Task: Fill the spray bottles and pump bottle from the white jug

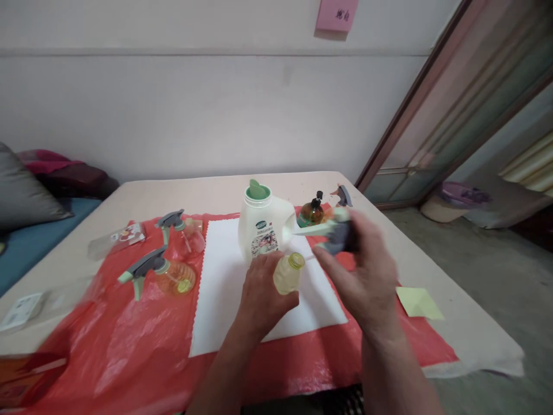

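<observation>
Both of the person's hands were apart, above a white sheet (216,323). The left hand (263,285) was wrapped round a small pale-yellow bottle (286,278); the right hand (367,271) gripped a grey-and-green spray head (339,231) just beside it. Holding the bottle by its side left its uncapped neck (296,260) free, probably to keep fingers off the opening. A thin tube (310,257) slanted from the spray head towards that neck, though blur kept me from telling whether its tip touched the rim. Beyond the bottle, near the middle of the table (194,193), a white jug (248,222) stood upright, a green spout (257,188) in its mouth. A red plastic cover (133,351) reached the table's near edge, seemingly to guard the top from drips. Towards the left edge sat an orange trigger bottle (176,278), and nearer the far right corner a dark pump bottle (311,213) (both out of the hands' way, I'd judge).
</observation>
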The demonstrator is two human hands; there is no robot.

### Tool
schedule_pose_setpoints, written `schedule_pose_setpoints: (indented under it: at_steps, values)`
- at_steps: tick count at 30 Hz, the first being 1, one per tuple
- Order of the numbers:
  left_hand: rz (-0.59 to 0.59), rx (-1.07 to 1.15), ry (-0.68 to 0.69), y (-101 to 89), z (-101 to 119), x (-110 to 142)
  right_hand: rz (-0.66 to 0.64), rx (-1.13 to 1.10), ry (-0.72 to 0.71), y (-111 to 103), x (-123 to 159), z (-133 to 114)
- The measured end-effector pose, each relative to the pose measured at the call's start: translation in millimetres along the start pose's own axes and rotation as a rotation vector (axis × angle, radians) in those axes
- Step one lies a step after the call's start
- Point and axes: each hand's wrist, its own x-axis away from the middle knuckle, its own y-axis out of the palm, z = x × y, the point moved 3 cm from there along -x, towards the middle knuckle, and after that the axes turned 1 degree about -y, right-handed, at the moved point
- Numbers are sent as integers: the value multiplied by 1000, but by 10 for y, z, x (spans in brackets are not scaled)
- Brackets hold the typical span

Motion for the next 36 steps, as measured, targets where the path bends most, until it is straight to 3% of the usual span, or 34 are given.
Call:
schedule_pose_setpoints:
  at_steps: [3, 5, 17, 24, 28, 36]
  values:
    - [-2, 93, -31, 26, -11, -9, -439, -154, 195, 214, 51, 73]
    - [-14, 136, -57, 29, -16, -14, -529, -240, 266, 285, 69, 114]
    - [73, 100, -5, 42, 47, 5, -362, -724, 551, 431, 99, 257]
    - [382, -191, 183, 91, 46, 53, -108, -791, 644, 612, 212, 204]
    - [474, -215, 189, 117, 71, 56, 61, -797, 694, 703, 289, 85]
    - [461, -251, 198, 142, 117, 42, 0, -877, 757, 689, 313, 73]
